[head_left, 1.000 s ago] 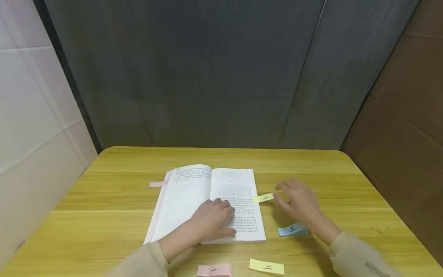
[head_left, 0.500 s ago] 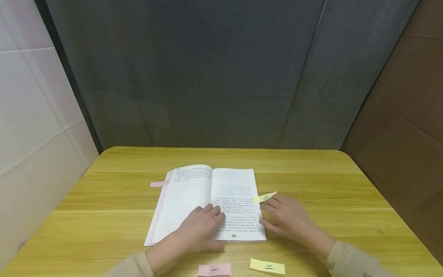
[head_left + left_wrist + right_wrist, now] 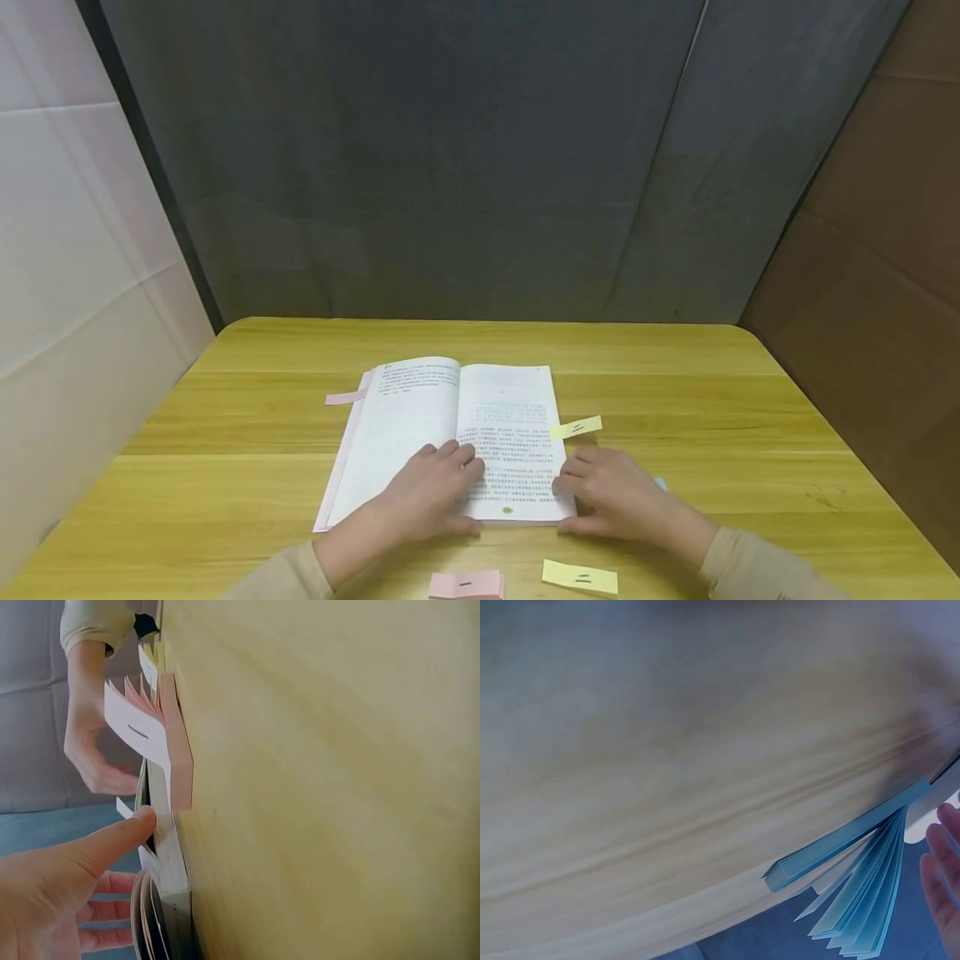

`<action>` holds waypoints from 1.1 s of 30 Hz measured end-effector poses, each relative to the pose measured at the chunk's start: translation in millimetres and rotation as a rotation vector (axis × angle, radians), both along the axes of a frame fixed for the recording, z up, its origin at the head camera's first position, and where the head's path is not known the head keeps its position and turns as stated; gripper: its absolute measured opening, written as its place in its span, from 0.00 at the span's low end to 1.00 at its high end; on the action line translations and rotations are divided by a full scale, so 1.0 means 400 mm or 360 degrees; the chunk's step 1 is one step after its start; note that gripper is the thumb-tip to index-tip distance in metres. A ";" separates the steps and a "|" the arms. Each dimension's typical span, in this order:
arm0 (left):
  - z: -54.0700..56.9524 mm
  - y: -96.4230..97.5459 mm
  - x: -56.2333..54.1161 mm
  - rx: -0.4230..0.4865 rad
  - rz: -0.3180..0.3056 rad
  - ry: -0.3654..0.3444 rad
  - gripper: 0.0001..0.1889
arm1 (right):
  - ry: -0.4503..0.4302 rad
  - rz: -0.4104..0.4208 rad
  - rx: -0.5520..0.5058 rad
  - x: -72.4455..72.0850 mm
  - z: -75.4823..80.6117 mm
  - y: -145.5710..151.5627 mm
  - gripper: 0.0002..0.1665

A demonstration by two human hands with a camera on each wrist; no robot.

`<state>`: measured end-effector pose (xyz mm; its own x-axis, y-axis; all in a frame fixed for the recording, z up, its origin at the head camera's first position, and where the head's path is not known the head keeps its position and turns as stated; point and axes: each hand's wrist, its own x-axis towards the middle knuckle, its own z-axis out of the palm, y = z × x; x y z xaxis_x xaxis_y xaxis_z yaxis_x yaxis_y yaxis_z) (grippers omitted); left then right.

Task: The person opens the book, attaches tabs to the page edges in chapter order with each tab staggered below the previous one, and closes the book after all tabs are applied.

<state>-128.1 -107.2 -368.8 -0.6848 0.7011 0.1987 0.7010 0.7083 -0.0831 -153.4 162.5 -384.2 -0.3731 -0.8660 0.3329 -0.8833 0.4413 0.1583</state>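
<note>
An open book (image 3: 405, 450) lies on the table with printed pages up. Over the lower part of its gutter and right page rests my left hand (image 3: 427, 493), its thumb at the bottom edge in the left wrist view. My right hand (image 3: 618, 493) is at the lower right corner, fingertips along the right page's edge and thumb by the corner. A yellow sticky tab (image 3: 576, 427) marked with two strokes sticks out from the right page, just beyond that hand. From the left side of the book juts a pink tab (image 3: 345, 398).
Nearest the front are a pink sticky-note pad (image 3: 467, 585) with one stroke and a yellow pad (image 3: 580, 577) with two. A blue pad (image 3: 862, 870) fans its leaves in the right wrist view; the right arm mostly hides it from the head. Cloth screens (image 3: 465, 167) surround the wooden table.
My right hand has left the yellow tab and come down and left to the book's lower right corner. My left hand has slid slightly left and down; the tab stays on the page.
</note>
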 end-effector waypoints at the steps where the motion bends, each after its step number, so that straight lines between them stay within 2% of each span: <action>1: 0.000 -0.002 -0.001 0.0012 0.0005 -0.0021 0.28 | -0.0009 0.0003 0.0004 0.000 -0.001 0.000 0.24; 10: 0.001 -0.024 -0.011 0.0141 0.0012 -0.0205 0.29 | 0.0005 0.0005 0.0006 0.002 -0.009 0.004 0.26; 15: 0.010 -0.038 -0.009 0.0201 -0.0010 -0.0258 0.28 | 0.0016 0.0017 -0.0016 0.003 -0.011 0.006 0.26; 18: 0.013 -0.046 -0.003 0.0244 -0.0038 -0.0250 0.26 | 0.0032 0.0030 -0.0032 0.005 -0.012 0.006 0.26; 22: 0.011 -0.052 0.010 0.0278 -0.0077 -0.0162 0.25 | 0.0047 0.0038 -0.0040 0.006 -0.013 0.006 0.25; 26: 0.013 -0.050 0.028 0.0244 -0.0134 -0.0001 0.32 | 0.0038 0.0024 -0.0013 0.006 -0.012 0.006 0.24; 30: 0.028 -0.047 0.038 0.0127 -0.0189 0.0232 0.41 | 0.0014 0.0007 0.0005 0.005 -0.012 0.007 0.23; 33: 0.036 -0.050 0.039 -0.0015 -0.0173 0.0374 0.46 | 0.0005 0.0006 0.0003 0.005 -0.013 0.008 0.23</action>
